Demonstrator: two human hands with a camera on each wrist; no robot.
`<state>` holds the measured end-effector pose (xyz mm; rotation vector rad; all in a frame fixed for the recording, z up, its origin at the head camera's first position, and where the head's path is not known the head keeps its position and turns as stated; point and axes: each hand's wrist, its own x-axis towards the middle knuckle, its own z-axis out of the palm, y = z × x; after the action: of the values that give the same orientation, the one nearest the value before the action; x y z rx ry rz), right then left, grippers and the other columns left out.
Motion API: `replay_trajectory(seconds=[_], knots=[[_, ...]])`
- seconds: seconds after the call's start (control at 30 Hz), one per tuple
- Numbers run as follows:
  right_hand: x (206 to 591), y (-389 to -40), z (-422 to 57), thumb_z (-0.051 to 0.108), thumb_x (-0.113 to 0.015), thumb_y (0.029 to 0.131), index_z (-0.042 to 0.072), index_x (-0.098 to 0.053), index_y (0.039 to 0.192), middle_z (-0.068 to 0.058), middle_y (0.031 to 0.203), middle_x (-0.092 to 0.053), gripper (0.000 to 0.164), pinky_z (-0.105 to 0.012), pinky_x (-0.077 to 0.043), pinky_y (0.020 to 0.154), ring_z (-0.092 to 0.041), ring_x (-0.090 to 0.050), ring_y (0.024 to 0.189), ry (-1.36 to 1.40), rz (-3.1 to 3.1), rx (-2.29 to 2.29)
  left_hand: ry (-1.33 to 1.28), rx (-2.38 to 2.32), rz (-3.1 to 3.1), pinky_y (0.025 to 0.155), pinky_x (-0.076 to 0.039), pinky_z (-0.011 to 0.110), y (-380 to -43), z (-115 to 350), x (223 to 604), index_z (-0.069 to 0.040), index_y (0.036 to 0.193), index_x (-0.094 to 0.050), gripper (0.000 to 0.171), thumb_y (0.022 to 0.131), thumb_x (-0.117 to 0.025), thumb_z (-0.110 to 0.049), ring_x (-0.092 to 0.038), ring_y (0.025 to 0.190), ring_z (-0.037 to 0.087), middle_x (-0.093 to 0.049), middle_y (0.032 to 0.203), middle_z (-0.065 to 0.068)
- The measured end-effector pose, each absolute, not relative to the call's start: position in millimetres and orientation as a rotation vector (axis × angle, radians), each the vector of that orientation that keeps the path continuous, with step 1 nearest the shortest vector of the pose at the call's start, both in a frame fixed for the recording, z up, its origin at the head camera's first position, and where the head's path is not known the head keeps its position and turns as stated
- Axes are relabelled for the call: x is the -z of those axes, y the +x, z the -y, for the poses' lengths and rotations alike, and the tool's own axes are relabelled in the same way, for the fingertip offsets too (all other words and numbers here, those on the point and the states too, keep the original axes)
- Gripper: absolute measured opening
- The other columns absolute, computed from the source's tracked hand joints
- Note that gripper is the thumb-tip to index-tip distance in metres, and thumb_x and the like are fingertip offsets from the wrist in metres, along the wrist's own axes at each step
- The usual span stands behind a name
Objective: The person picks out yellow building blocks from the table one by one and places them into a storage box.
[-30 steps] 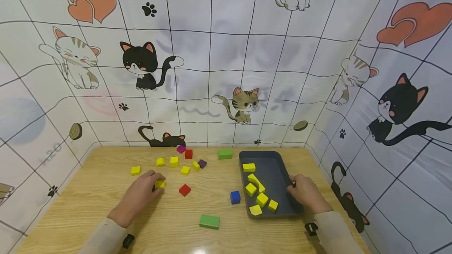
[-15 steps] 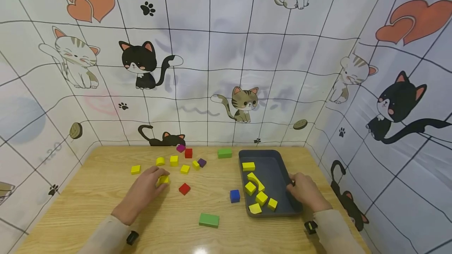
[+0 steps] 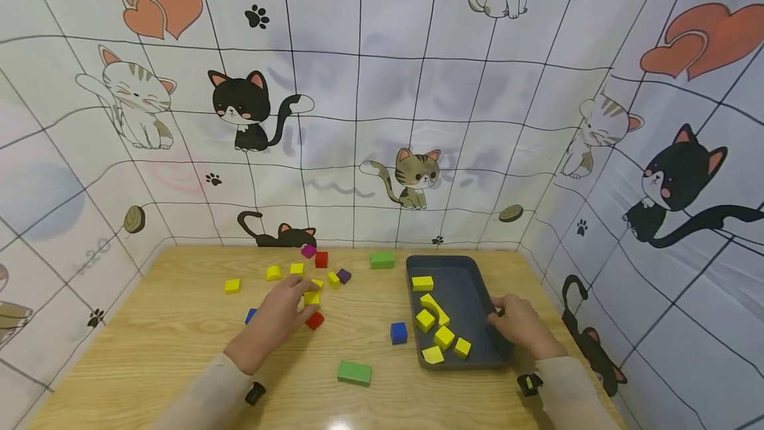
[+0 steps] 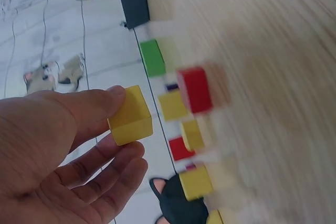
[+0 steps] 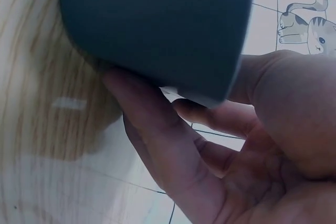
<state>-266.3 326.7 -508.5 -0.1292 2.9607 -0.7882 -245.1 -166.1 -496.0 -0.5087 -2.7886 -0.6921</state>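
Yellow block point(image 4: 132, 120): smooth, flat-faced, pinched between thumb and fingers of left hand point(image 3: 276, 314); right hand point(image 3: 522, 325) grips dark tray point(image 3: 461, 294) at right rim.

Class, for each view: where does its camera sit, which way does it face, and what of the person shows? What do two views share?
Head: on the head, facing forward and down at table, tray and wall; left hand, right hand, sleeves show.
Left wrist: on that wrist, facing a pinched yellow block; only the left hand shows.
Right wrist: on that wrist, facing the tray; only the right hand shows.
Head and left wrist share that yellow block.
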Motion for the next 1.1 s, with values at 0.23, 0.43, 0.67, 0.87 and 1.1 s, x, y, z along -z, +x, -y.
replay_trajectory(seconds=[0.23,0.43,0.67,0.87,1.1], knots=[[507,-266,-329,0.008,-0.065,0.091,-0.008,-0.055,0.135,-0.026,0.117,-0.066,0.048,-0.036,-0.054,0.062,-0.021,-0.067,0.082,-0.146,-2.954,0.775,-0.607,0.706,2.759,0.075,-0.053,0.023,-250,129,493,-0.017,0.118,-0.069,0.038,0.083,-0.084,-0.022,-0.057,0.084,0.016,-0.057,0.107,-0.001],[505,-268,-330,0.007,-0.064,0.092,-0.011,-0.055,0.134,-0.027,0.117,-0.066,0.046,-0.033,-0.050,0.057,-0.017,-0.063,0.075,-0.204,-2.967,0.774,-0.762,0.729,2.719,0.077,-0.054,0.023,-253,95,488,-0.016,0.120,-0.066,0.037,0.087,-0.081,-0.022,-0.058,0.087,0.015,-0.058,0.109,-0.001],[501,-267,-330,0.008,-0.061,0.095,-0.013,-0.053,0.134,-0.030,0.124,-0.062,0.044,-0.033,-0.048,0.058,-0.018,-0.057,0.072,-0.225,-2.945,0.756,-0.912,0.712,2.706,0.075,-0.050,0.015,-250,52,482,-0.015,0.122,-0.065,0.036,0.090,-0.078,-0.027,-0.052,0.083,0.008,-0.056,0.110,-0.001],[500,-265,-330,0.007,-0.060,0.094,-0.013,-0.054,0.133,-0.030,0.123,-0.062,0.044,-0.033,-0.046,0.056,-0.018,-0.054,0.065,-0.211,-2.929,0.757,-1.019,0.697,2.681,0.074,-0.049,0.012,-250,11,482,-0.012,0.122,-0.066,0.036,0.091,-0.077,-0.025,-0.052,0.084,0.006,-0.056,0.108,-0.002],[500,-265,-330,0.006,-0.059,0.095,-0.012,-0.053,0.134,-0.030,0.122,-0.063,0.044,-0.032,-0.047,0.056,-0.018,-0.055,0.068,-0.188,-2.917,0.764,-1.104,0.588,2.638,0.067,-0.043,0.007,-255,-34,482,-0.011,0.122,-0.066,0.036,0.092,-0.076,-0.028,-0.050,0.080,0.002,-0.054,0.106,-0.003]])
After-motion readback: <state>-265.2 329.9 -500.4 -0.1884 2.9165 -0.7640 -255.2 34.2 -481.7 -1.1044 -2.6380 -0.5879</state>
